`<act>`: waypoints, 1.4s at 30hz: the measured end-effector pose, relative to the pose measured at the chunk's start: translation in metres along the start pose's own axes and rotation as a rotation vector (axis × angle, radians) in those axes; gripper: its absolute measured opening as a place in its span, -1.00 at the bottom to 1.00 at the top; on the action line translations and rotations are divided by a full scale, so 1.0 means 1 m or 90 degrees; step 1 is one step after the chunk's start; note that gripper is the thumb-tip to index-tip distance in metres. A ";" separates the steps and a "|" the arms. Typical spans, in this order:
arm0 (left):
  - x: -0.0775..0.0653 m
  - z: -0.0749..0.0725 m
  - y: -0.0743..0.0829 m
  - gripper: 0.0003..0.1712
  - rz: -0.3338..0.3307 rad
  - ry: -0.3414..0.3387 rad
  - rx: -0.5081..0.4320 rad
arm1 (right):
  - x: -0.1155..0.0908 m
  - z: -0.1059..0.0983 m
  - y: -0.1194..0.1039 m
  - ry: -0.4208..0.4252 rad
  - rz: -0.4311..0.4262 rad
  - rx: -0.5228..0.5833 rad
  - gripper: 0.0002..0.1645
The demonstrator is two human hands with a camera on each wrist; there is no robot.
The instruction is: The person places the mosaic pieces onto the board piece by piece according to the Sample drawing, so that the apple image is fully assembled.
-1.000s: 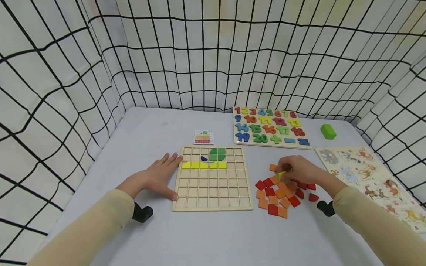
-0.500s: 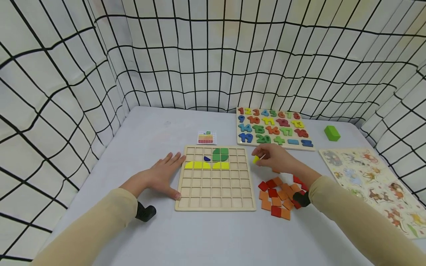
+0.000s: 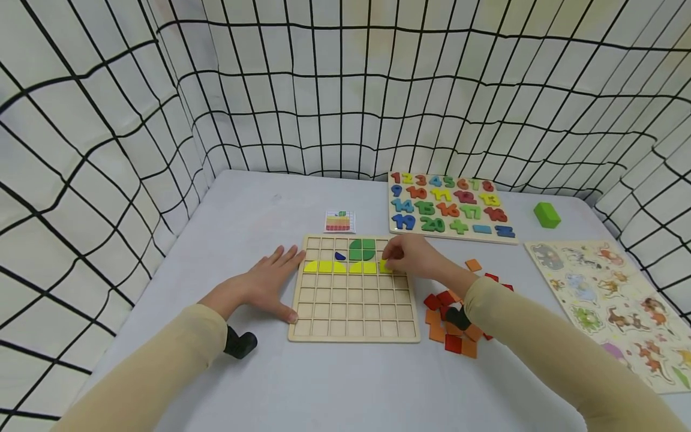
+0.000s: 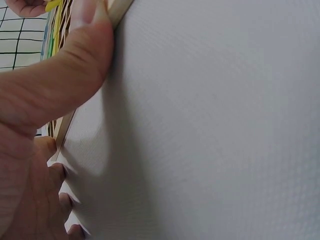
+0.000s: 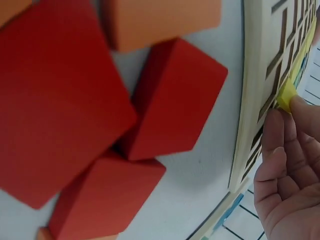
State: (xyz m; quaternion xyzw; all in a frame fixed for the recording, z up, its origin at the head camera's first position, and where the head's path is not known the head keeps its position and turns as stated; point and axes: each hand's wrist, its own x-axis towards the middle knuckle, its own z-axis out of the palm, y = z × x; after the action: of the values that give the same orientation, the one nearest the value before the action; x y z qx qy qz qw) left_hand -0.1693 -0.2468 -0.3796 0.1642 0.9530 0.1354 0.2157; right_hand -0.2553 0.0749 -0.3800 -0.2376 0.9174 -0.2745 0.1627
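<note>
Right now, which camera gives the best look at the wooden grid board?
The head view: it shows the grid board from above, mostly uncovered, though the right hand hides a bit. The left wrist view catches only a narrow, slanted strip by the left hand; the right wrist view shows one part, steeply slanted.

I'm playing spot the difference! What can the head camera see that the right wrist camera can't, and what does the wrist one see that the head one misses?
Only the head view shows the green block, the animal puzzle board and the beige sleeves. Only the right wrist view shows the palm side of the right hand. Both show that hand pinching a yellow tile, plus the wooden grid board, red tiles and orange tiles.
</note>
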 end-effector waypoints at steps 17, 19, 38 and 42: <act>0.000 -0.001 0.001 0.55 0.005 0.003 -0.001 | -0.006 0.006 -0.015 0.012 0.016 -0.049 -0.93; 0.000 -0.001 0.002 0.55 0.004 0.003 -0.003 | -0.006 0.006 -0.014 0.014 0.013 -0.048 -0.92; 0.004 0.003 -0.002 0.55 0.003 0.004 0.006 | -0.056 -0.050 0.047 0.035 0.104 -0.044 -0.76; 0.004 0.003 -0.002 0.55 0.003 0.007 0.009 | -0.070 -0.058 0.067 0.034 0.121 -0.058 -0.74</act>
State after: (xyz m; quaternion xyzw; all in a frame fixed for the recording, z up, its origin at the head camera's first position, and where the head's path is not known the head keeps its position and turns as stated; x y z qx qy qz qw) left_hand -0.1722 -0.2468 -0.3844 0.1671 0.9546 0.1303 0.2093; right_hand -0.2448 0.1860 -0.3608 -0.1494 0.9513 -0.2223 0.1530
